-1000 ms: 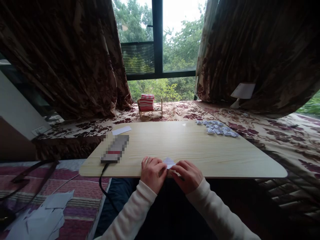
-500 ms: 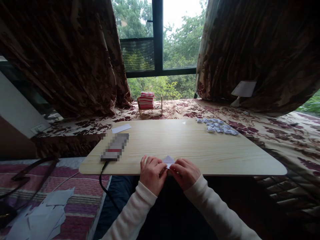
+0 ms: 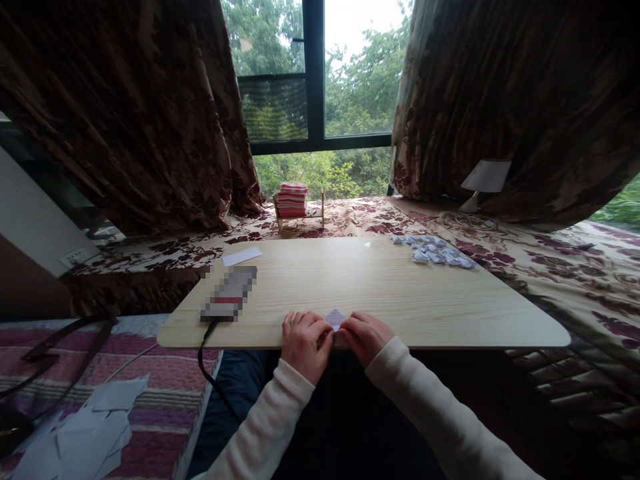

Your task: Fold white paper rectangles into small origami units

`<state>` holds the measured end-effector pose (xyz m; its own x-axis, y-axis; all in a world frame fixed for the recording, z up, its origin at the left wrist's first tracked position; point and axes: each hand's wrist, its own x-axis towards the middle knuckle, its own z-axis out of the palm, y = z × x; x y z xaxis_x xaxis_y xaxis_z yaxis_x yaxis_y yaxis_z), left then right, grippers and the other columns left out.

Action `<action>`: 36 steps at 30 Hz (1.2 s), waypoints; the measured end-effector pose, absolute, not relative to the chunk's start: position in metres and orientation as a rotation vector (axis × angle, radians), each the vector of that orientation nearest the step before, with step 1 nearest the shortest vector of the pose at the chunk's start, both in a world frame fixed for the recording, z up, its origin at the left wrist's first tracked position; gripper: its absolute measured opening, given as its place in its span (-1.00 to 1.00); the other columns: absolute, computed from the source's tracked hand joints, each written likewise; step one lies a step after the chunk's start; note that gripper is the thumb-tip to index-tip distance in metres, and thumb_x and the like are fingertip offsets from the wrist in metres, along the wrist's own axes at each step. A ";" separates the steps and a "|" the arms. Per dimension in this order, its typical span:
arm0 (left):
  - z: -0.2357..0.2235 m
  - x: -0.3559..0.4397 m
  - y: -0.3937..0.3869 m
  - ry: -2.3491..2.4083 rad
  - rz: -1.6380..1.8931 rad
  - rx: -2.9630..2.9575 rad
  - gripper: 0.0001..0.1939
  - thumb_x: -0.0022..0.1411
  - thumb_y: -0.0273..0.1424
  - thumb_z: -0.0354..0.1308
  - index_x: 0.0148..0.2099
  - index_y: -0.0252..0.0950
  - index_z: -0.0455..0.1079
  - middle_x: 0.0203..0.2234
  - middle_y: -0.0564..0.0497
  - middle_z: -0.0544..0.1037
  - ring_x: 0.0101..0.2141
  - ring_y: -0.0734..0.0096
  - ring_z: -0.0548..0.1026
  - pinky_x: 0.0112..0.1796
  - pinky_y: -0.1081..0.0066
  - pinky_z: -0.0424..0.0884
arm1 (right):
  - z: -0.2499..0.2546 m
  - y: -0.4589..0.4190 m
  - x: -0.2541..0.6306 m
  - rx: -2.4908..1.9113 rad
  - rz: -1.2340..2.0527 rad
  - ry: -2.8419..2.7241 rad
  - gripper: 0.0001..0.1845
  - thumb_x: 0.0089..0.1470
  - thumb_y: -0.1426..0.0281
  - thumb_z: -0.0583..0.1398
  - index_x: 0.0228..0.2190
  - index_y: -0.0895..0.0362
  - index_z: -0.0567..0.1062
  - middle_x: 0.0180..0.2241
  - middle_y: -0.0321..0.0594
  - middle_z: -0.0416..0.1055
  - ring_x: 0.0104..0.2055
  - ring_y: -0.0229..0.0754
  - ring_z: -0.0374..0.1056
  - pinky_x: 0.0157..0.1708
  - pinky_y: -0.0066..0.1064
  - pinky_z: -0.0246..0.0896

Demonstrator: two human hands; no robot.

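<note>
At the near edge of a light wooden table (image 3: 380, 287), my left hand (image 3: 303, 343) and my right hand (image 3: 365, 337) meet, both pinching a small folded piece of pale paper (image 3: 335, 318). The fingers of each hand are curled closed on it, and only its pointed top shows between them. A pile of several small folded paper pieces (image 3: 434, 251) lies at the table's far right. One tiny scrap (image 3: 369, 245) rests near the far edge.
A blurred dark device (image 3: 229, 293) with a cable lies on the table's left; a white slip (image 3: 242, 256) sits behind it. Loose white sheets (image 3: 85, 433) lie on the striped bedding at lower left. A small wooden rack with striped cloth (image 3: 295, 203) and a lamp (image 3: 483, 180) stand by the curtained window.
Both hands have drawn closer together on the paper, and it now shows a smaller, pointed shape. The view has shifted slightly.
</note>
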<state>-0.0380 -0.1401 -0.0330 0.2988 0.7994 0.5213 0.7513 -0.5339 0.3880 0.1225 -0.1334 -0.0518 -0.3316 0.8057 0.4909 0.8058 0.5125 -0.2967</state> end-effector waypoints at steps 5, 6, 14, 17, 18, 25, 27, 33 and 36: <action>-0.032 -0.037 -0.139 1.492 1.030 2.470 -0.90 0.15 -0.40 0.06 -0.38 -0.21 0.38 -0.39 0.06 0.45 -0.25 0.30 0.35 -0.01 0.09 0.06 | -0.048 -0.126 0.128 -1.297 0.057 -2.216 -0.78 0.10 0.38 0.08 -0.49 0.14 0.46 -0.50 -0.25 0.33 -0.44 -0.26 0.26 -0.42 -0.46 0.10; -0.032 -0.037 -0.139 1.495 1.028 2.471 -0.90 0.16 -0.40 0.06 -0.38 -0.20 0.38 -0.39 0.06 0.46 -0.24 0.30 0.35 -0.01 0.10 0.06 | -0.047 -0.125 0.129 -1.290 0.069 -2.226 -0.80 0.08 0.37 0.09 -0.50 0.13 0.47 -0.51 -0.26 0.32 -0.45 -0.27 0.25 -0.43 -0.46 0.09; -0.032 -0.036 -0.141 1.524 1.040 2.461 -0.92 0.13 -0.43 0.07 -0.39 -0.20 0.37 -0.40 0.08 0.46 -0.24 0.31 0.36 0.01 0.08 0.04 | -0.048 -0.124 0.129 -1.324 0.124 -2.204 -0.82 0.05 0.37 0.10 -0.50 0.13 0.46 -0.51 -0.27 0.32 -0.45 -0.27 0.24 -0.44 -0.47 0.08; -0.032 -0.035 -0.142 1.528 1.051 2.460 -0.92 0.11 -0.46 0.07 -0.39 -0.20 0.37 -0.40 0.08 0.46 -0.24 0.31 0.36 0.01 0.09 0.05 | -0.048 -0.122 0.129 -1.375 0.152 -2.189 -0.81 0.04 0.35 0.11 -0.52 0.12 0.45 -0.52 -0.28 0.33 -0.47 -0.28 0.24 -0.46 -0.48 0.07; -0.032 -0.035 -0.143 1.528 1.054 2.461 -0.92 0.11 -0.47 0.08 -0.39 -0.20 0.37 -0.40 0.08 0.46 -0.24 0.31 0.36 0.01 0.09 0.05 | -0.048 -0.121 0.129 -1.396 0.160 -2.185 -0.82 0.04 0.35 0.11 -0.52 0.12 0.46 -0.52 -0.28 0.33 -0.47 -0.28 0.24 -0.46 -0.48 0.07; -0.033 -0.035 -0.144 1.541 1.066 2.464 -0.94 0.10 -0.45 0.08 -0.39 -0.21 0.35 -0.40 0.08 0.45 -0.24 0.31 0.36 0.03 0.07 0.01 | -0.044 -0.113 0.126 -1.558 0.255 -2.188 -0.86 -0.03 0.36 0.17 -0.53 0.11 0.50 -0.55 -0.28 0.39 -0.49 -0.28 0.24 -0.48 -0.47 0.03; -0.034 -0.035 -0.144 1.545 1.070 2.467 -0.94 0.10 -0.45 0.08 -0.40 -0.21 0.35 -0.40 0.08 0.45 -0.24 0.30 0.36 0.03 0.06 0.02 | -0.041 -0.110 0.125 -1.618 0.296 -2.180 -0.87 -0.05 0.35 0.18 -0.54 0.11 0.51 -0.57 -0.29 0.40 -0.50 -0.28 0.24 -0.49 -0.46 0.02; -0.036 -0.034 -0.146 1.547 1.107 2.484 -0.95 0.13 -0.43 0.07 -0.35 -0.21 0.35 -0.39 0.07 0.46 -0.23 0.30 0.37 0.04 0.06 0.00 | -0.031 -0.105 0.123 -1.742 0.440 -2.186 -0.87 -0.11 0.33 0.22 -0.54 0.11 0.54 -0.61 -0.32 0.41 -0.54 -0.32 0.22 -0.55 -0.50 0.01; -0.039 -0.034 -0.149 1.540 1.138 2.501 -0.89 0.18 -0.43 0.02 -0.27 -0.19 0.37 -0.35 0.06 0.48 -0.23 0.31 0.37 0.07 0.04 -0.06 | -0.028 -0.105 0.123 -1.774 0.464 -2.189 -0.87 -0.12 0.32 0.22 -0.54 0.11 0.55 -0.61 -0.32 0.41 -0.55 -0.33 0.21 -0.56 -0.51 0.00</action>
